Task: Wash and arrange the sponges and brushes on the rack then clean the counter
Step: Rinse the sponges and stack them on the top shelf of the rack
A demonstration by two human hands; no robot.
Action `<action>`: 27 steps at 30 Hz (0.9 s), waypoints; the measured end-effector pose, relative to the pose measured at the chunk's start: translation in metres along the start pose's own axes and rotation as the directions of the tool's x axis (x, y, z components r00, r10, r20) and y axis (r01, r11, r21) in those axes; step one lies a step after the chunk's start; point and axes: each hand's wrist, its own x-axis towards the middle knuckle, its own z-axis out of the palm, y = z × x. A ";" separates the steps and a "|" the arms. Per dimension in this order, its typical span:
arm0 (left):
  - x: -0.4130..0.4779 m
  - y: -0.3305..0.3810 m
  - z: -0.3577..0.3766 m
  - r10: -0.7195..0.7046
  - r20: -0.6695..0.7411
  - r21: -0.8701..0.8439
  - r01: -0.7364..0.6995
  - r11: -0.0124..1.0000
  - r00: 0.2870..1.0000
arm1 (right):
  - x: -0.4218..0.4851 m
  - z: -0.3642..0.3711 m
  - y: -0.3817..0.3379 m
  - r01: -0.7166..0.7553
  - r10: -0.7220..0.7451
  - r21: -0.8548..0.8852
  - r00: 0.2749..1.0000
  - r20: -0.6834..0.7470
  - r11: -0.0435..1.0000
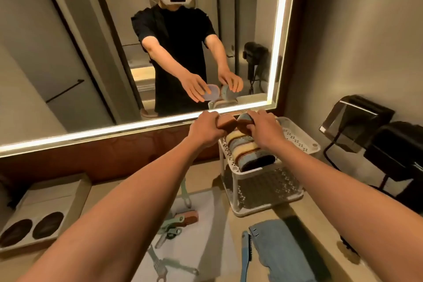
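Note:
A white two-tier rack (304, 139) stands on the counter below the mirror. On its top shelf, several sponges (249, 151) stand on edge in a row. My left hand (206, 128) grips a brown sponge (227, 122) above the far end of that row. My right hand (263, 128) holds a blue-grey sponge (244, 118) right beside it. Several green-handled brushes (171, 229) lie on a white cloth (206, 247) near the front. A blue brush (246, 249) lies beside a blue cloth (274, 249).
A lit mirror (68, 52) fills the wall ahead, its lower edge just behind the rack. A box with two dark oval items (45, 208) sits at the left. Black wall-mounted appliances (377, 137) with cords hang at the right. The rack's lower shelf (270, 190) holds nothing visible.

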 end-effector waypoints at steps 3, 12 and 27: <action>0.012 0.020 0.020 0.016 0.051 0.005 -0.016 1.000 0.999 | 0.001 -0.002 0.031 -0.021 0.021 -0.088 1.000 -0.008 0.996; 0.037 0.046 0.048 0.015 0.071 0.048 -0.018 0.999 0.997 | 0.005 0.003 0.083 -0.102 0.097 -0.145 0.995 -0.039 0.984; 0.051 0.035 0.062 -0.017 0.059 0.070 0.013 0.997 0.998 | 0.039 0.036 0.105 0.031 -0.031 -0.107 1.000 0.006 0.994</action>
